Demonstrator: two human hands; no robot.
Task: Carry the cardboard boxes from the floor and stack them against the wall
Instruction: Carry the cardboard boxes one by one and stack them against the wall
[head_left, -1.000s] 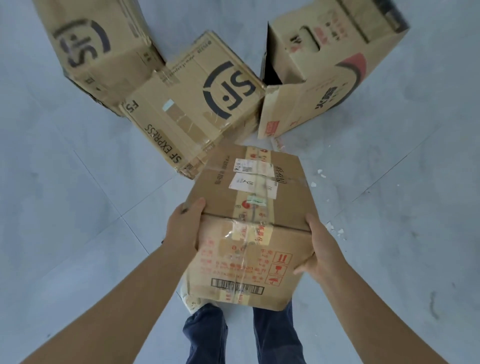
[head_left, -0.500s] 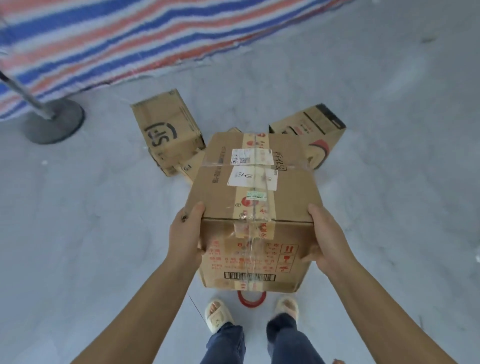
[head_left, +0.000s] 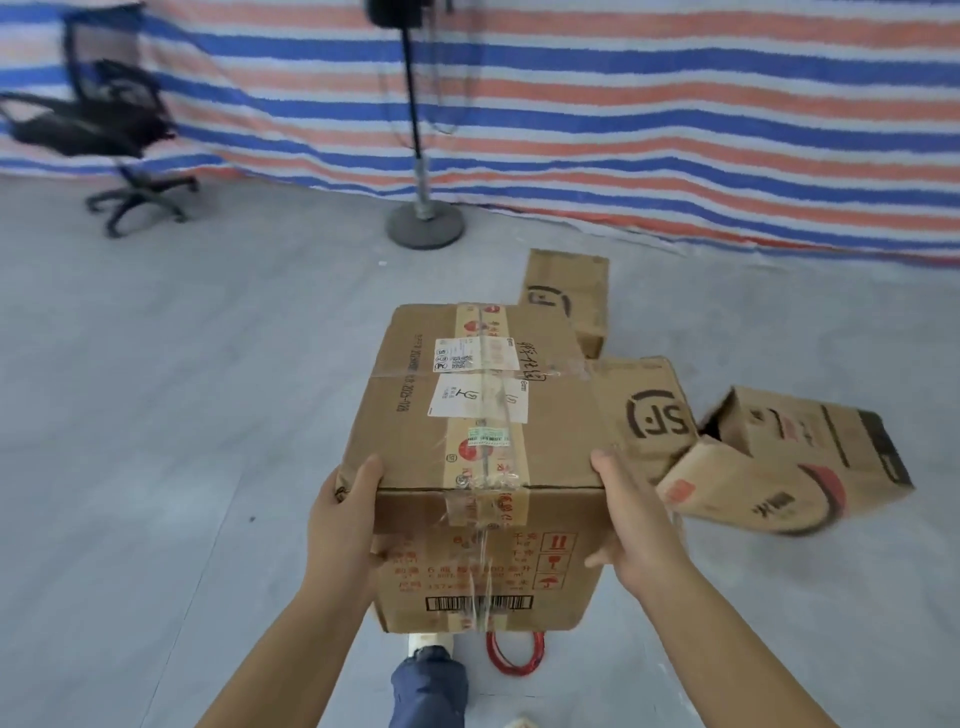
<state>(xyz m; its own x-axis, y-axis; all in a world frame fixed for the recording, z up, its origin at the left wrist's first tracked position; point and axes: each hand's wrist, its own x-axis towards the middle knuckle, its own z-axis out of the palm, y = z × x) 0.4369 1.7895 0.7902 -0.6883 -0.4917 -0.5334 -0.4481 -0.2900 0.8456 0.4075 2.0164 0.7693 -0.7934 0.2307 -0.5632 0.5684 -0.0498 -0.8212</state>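
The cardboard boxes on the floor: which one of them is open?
The rightmost box, printed in red and black, gapes open at its left end; the two SF boxes show no opening.

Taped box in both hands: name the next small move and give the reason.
Probably carry the taped box forward toward the striped tarp wall. The left hand and right hand grip its two sides with the box lifted off the floor, while three other boxes lie on the floor short of the wall, and no stack shows there yet.
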